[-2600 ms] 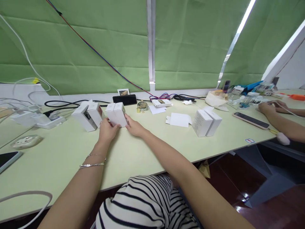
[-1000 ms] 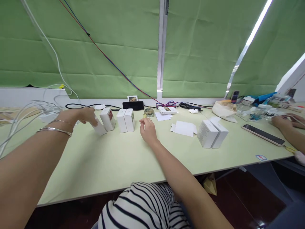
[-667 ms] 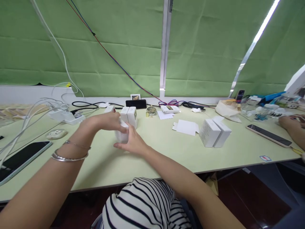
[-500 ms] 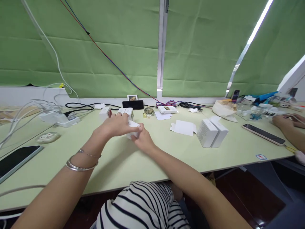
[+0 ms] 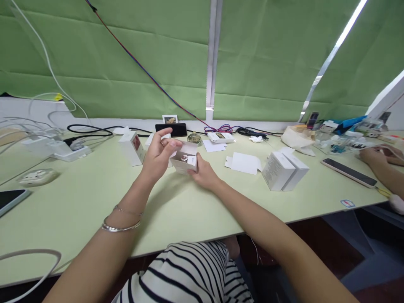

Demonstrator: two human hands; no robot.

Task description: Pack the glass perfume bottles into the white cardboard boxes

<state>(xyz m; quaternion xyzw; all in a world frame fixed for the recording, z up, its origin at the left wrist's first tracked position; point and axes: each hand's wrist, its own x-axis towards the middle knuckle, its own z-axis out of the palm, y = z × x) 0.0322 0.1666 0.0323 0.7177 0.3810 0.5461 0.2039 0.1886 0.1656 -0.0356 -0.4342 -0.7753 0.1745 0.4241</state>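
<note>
A small white box [image 5: 184,165] is held a little above the table, its top flap raised and its mouth facing me. Inside it I see a small shiny round thing and a white piece, both too small to name. My right hand [image 5: 205,171] grips the box from its right side, fingers wrapped round it. At the box's left edge is my left hand [image 5: 158,153], fingers apart, thumb close to the raised flap; whether it touches is unclear. Beyond the left hand stands another white box [image 5: 131,148] with a reddish picture on its side.
Two white boxes [image 5: 279,170] stand at the right, near a flattened white carton [image 5: 243,163]. A glass bottle [image 5: 194,138] and black phone [image 5: 172,129] sit at the back. Cables and a power strip [image 5: 71,150] lie left. Another person's hand [image 5: 374,156] is at far right.
The box's top flap has opened, showing its inside. My left hand has lifted off the box's top to its left side. The view has shifted slightly.
</note>
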